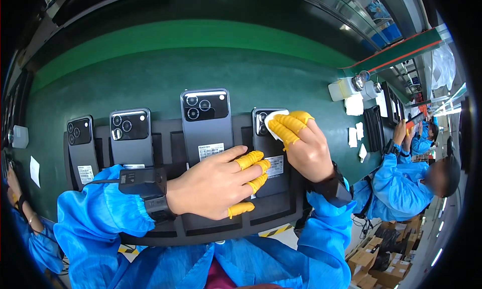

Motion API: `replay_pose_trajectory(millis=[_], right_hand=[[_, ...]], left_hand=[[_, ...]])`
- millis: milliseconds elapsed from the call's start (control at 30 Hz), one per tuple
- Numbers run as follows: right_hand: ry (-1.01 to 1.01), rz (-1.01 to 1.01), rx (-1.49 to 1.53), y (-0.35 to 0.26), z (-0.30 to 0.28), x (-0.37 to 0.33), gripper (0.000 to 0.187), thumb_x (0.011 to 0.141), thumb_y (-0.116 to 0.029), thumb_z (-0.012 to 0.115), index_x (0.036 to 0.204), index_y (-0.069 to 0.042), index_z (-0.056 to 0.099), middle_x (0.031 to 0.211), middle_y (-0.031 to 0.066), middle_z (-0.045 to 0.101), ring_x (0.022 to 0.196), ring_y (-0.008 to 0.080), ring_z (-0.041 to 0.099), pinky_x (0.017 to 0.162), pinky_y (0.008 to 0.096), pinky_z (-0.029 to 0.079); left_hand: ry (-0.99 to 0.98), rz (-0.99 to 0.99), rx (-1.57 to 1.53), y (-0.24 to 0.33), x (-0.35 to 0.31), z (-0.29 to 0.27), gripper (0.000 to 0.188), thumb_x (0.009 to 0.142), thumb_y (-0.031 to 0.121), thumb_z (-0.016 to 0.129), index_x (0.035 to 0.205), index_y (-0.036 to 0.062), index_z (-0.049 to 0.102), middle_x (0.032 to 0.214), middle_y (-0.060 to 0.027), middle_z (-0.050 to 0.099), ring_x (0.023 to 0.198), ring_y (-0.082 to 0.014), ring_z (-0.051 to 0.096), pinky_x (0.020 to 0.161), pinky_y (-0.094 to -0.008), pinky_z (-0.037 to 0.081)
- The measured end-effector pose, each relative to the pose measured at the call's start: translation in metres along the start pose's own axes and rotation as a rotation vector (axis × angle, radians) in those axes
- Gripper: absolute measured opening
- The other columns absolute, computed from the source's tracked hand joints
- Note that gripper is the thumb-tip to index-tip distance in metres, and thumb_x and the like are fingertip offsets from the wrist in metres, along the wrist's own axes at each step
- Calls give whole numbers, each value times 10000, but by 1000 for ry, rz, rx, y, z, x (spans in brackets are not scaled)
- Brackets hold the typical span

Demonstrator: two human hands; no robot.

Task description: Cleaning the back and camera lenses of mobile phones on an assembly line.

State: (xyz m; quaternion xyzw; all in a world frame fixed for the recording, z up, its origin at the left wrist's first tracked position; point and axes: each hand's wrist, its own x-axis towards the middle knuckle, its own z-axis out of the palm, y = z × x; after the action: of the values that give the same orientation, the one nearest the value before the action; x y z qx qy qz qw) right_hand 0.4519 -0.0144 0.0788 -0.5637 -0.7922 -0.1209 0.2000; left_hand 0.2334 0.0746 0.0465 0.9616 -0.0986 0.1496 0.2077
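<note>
My right hand, with yellow finger cots on its fingers, is closed on a small white wiping cloth. The cloth is pressed against the camera area of the rightmost dark grey smartphone. Stretched out across the tray, my left hand also wears yellow finger cots. Its fingers lie over that phone's left edge, beside a white printed label. Another smartphone, set further back, is partly hidden beneath my left hand. Two more phones, a grey one and one at the far left, lie camera side up.
The black slotted tray rests on a green workbench. At the right are a dispenser bottle, white papers and a black tray. A co-worker in blue sits at the right; another person's arm shows at the left.
</note>
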Motion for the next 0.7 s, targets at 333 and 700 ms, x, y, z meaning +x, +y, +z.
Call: replay_pose_trajectory(millis=[333,700], right_hand=[[-13,5,31,-5,-1,14,417,616,13,660,1028,20,725,1043,122,673,934,303,633,836,375,551],[-90,-95,30,-21,-9,-11,448,597,-39,665,1035,44,710,1093,138,664,954,308,644,812,386,557]], left_hand=[[-42,6,33,2,1,-2,467,785,294,673,1170,29,658,1145,-110,612,1145,-283,594,1127,-464,356],[-29,-6,-9,1,-3,2,527,683,254,679,1166,45,660,1146,-90,596,1087,-261,605,1124,-457,349]])
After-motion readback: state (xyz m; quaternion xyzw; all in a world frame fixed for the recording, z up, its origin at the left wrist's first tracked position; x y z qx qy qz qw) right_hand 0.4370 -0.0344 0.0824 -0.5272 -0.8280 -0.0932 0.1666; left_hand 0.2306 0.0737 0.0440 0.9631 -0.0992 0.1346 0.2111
